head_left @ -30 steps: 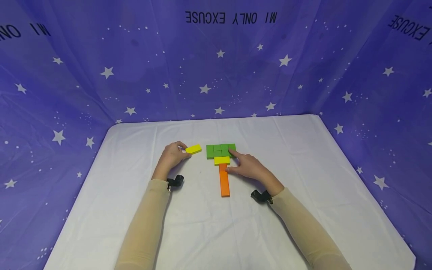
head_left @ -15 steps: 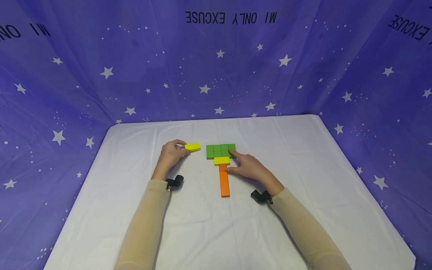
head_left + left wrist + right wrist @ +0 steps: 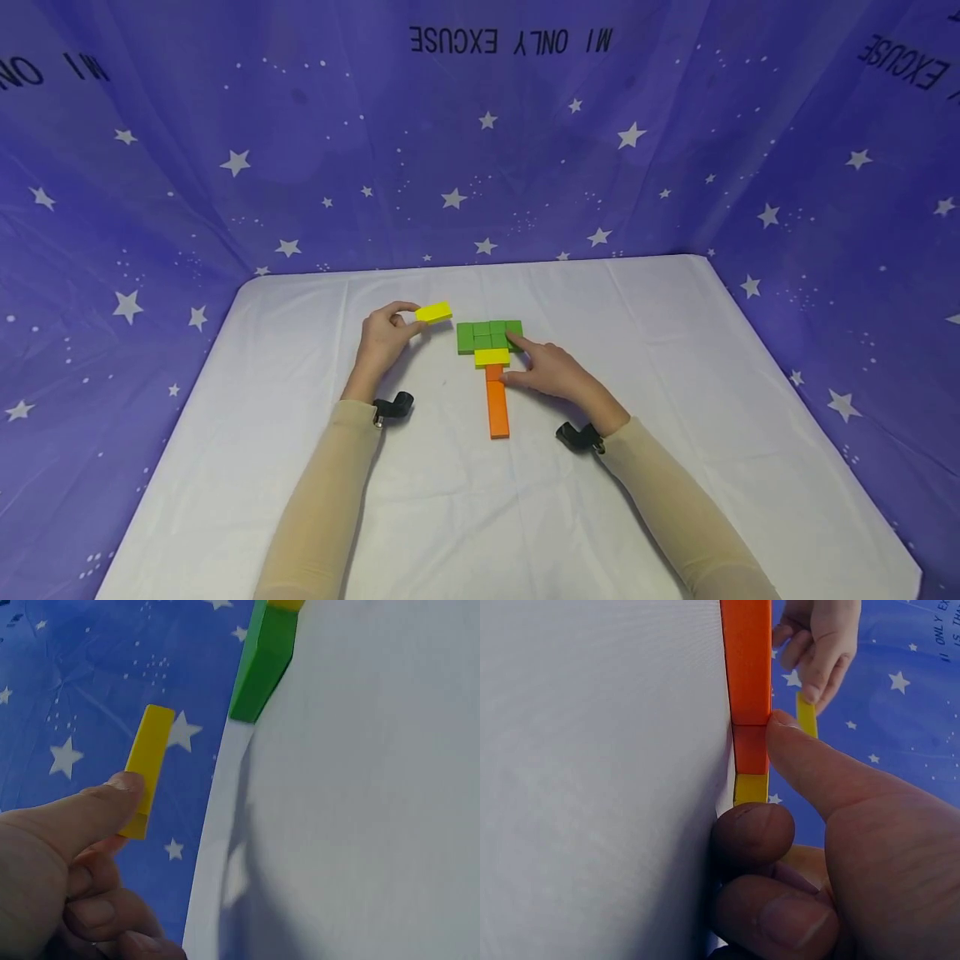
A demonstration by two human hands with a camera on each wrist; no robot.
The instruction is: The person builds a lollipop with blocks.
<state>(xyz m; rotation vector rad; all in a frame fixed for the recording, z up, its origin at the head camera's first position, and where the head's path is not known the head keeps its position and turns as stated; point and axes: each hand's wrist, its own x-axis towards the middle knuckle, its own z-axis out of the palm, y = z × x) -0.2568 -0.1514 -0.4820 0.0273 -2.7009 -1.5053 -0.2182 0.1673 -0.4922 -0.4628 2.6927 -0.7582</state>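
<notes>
Between thumb and fingers, my left hand [image 3: 382, 340] pinches a yellow block [image 3: 434, 313], raised off the cloth; the left wrist view shows the thumb [image 3: 97, 810] on its face. To its right lies a flat arrangement: several green blocks [image 3: 482, 330] at the far end, a second yellow block [image 3: 492, 358] below them, then a short orange block [image 3: 494, 372] and a long orange block [image 3: 498, 410] in line. My right hand [image 3: 553, 372] rests at the arrangement's right side. Its index finger touches a right-hand green block, and its thumb [image 3: 810, 761] lies against the orange part.
A white cloth [image 3: 637, 333] covers the table, with the far edge [image 3: 480, 267] beyond the blocks. Purple star-printed curtains [image 3: 480, 150] stand behind and on both sides. Each wrist carries a small black camera [image 3: 393, 406].
My left hand has lifted the yellow block and shifted it slightly farther away and to the right. The right hand and the laid-out blocks have stayed in place.
</notes>
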